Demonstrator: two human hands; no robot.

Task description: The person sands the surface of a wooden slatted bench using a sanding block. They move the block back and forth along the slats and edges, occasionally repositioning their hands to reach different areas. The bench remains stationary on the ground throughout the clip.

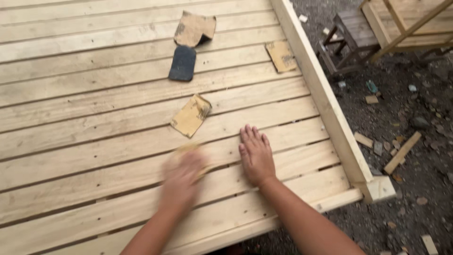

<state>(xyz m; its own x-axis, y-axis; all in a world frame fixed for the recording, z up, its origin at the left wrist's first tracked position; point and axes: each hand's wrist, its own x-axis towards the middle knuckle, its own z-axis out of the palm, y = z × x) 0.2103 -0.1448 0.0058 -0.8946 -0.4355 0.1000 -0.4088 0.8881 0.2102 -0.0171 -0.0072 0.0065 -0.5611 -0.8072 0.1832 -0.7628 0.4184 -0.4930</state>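
Slats of pale wood (94, 118) run across under me, with dark gaps between the boards. My left hand (181, 182) is a blur on one of the near slats, pressed down over a tan sheet of sandpaper (188, 150) whose edge shows past my fingertips; I cannot tell how my fingers sit on it. Just beyond it lies a second tan sandpaper piece (190, 115), one corner curled. Further up rest a dark sanding pad (182, 63) and a folded brown sheet (194, 29). My right hand (256, 156) lies flat on the slats, palm down, fingers straight and close together, gripping nothing. Another small sheet (281, 56) sits by the frame rail (325, 99). Right of that, dirt ground (415, 141) holds wood offcuts.
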